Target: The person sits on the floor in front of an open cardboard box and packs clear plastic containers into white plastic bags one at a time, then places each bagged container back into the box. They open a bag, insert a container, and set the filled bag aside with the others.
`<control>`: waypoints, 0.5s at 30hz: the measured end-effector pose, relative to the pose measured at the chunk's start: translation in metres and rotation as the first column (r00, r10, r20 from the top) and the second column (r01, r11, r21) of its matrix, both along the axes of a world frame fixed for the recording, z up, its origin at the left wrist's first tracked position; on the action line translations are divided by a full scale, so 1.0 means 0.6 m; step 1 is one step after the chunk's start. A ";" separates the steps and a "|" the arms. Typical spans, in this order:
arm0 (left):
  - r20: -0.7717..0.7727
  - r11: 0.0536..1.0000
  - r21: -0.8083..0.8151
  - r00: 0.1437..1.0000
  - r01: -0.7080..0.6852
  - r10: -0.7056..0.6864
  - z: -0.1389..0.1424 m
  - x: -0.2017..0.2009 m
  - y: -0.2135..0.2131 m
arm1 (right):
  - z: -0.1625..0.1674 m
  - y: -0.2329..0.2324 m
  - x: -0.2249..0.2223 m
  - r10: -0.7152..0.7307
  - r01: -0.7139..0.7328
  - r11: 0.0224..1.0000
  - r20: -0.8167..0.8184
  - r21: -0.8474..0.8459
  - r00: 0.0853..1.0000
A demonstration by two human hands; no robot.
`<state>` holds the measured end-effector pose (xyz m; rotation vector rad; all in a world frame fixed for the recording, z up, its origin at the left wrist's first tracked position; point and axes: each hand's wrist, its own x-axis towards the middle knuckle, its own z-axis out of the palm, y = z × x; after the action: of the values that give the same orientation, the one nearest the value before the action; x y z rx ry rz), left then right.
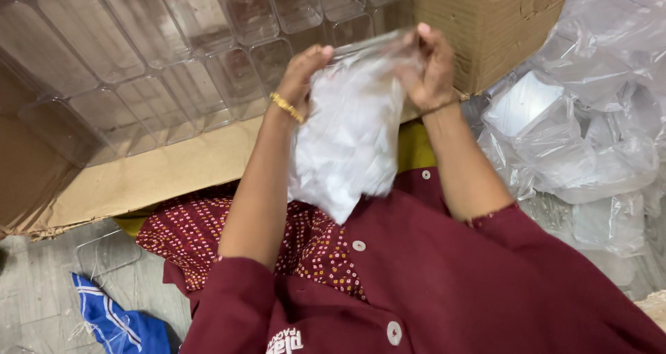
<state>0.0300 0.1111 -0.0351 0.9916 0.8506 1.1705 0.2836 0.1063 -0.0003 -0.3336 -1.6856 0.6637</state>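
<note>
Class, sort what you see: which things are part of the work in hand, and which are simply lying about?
In hand: left hand, right hand, clear plastic bag gripped at its top.

Lying about: clear plastic trays, cardboard box, bagged packs, blue cloth.

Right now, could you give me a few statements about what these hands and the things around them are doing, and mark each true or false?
1. Both hands grip the top of a clear plastic bag. True.
2. The left hand wears a gold bangle. True.
3. The right hand holds scissors. False: it pinches the bag's top edge.
4. A cardboard box stands behind the hands. True.
5. The clear plastic trays lie to the person's right. False: they are at the left.
</note>
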 end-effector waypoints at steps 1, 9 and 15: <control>-0.195 0.992 0.122 0.980 -0.005 0.029 0.000 0.007 0.016 | 0.005 0.019 -0.002 0.052 -0.097 0.945 -0.147 -0.314 0.988; -0.906 0.920 0.166 0.313 -0.354 0.284 0.015 0.064 0.076 | 0.021 0.116 -0.073 -0.566 0.660 0.747 0.600 0.084 0.565; -0.863 0.921 0.235 0.368 -0.311 0.345 0.018 0.071 0.073 | 0.014 0.086 -0.076 -0.543 0.623 0.776 0.605 0.098 0.581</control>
<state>0.0728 0.1551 -0.0245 1.5611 1.9942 0.9067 0.2382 0.1579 0.0083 -1.2624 -1.9649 0.1408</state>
